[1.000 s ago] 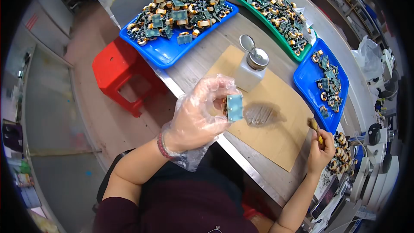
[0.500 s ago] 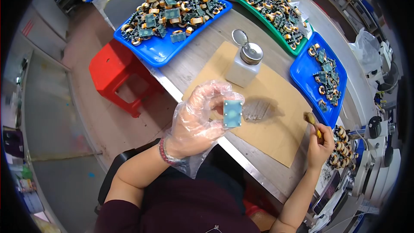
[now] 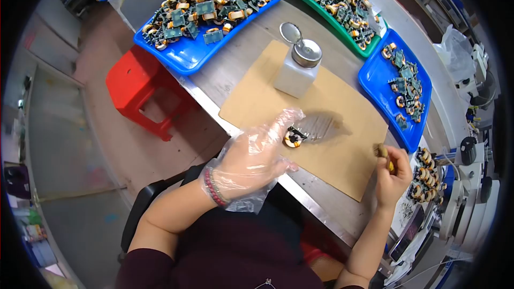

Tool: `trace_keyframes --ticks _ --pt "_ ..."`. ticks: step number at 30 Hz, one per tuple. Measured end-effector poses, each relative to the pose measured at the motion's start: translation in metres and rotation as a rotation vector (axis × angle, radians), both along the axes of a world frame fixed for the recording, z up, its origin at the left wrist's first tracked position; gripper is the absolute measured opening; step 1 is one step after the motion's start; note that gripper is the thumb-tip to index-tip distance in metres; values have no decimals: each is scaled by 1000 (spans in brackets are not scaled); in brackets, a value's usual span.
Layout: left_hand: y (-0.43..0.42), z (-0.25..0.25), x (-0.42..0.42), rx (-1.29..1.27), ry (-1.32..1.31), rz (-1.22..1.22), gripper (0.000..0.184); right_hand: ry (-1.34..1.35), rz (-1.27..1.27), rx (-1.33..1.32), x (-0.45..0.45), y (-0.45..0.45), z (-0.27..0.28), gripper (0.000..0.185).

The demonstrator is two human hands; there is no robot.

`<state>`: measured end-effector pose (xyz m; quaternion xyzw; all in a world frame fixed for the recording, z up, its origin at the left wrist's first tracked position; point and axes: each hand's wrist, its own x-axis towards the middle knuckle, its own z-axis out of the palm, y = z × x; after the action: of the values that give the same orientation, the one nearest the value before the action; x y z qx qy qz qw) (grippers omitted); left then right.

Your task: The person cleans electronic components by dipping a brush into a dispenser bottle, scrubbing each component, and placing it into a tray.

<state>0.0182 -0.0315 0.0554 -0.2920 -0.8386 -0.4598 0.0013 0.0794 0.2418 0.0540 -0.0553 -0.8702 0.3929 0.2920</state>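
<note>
My left hand (image 3: 249,158), in a clear plastic glove, is over the near edge of the brown cardboard (image 3: 342,168). Its index finger and thumb are spread apart. Just past the fingers, a small circuit board with a copper-wound ring coil (image 3: 293,138) appears to lie coil side up on the cardboard; whether a fingertip touches it is hidden. My bare right hand (image 3: 395,176) is closed round a small brush (image 3: 380,151) with a yellow handle, bristles pointing up and left. A dark wet patch (image 3: 324,126) marks the cardboard between the hands.
A white dispenser bottle (image 3: 296,75) with its metal lid flipped up stands on the cardboard. Behind are a heaped blue tray (image 3: 195,64) and a green tray (image 3: 321,18); another blue tray (image 3: 369,77) is at right. A red stool (image 3: 128,83) stands at left.
My left hand has turned over and lowered, its fingers spreading. The board now shows its coil side instead of its flat green face. My right hand keeps the brush, shifted slightly left.
</note>
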Motion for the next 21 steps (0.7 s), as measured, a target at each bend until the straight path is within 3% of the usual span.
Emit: trace_keyframes --ticks 3,5,7,8,11,16,21 --pt "-12 7 2 -35 -233 -32 73 -12 -17 -13 0 4 1 23" --pt "-16 1 2 -94 -255 11 75 -18 -21 -22 0 5 0 24" --pt "-19 0 -3 -237 80 83 72 -27 -21 -25 -1 3 0 23" --pt "-17 -1 -4 -213 138 150 62 -32 -18 -25 -1 3 -1 23" --pt "-11 -13 -10 -124 201 218 48 -61 -16 -24 -2 5 -2 23" --pt "2 -18 -8 -131 342 175 44 -67 -24 13 -4 7 -5 22" --pt "12 -24 -7 -240 447 249 31 -49 -4 40 -4 7 -4 21"
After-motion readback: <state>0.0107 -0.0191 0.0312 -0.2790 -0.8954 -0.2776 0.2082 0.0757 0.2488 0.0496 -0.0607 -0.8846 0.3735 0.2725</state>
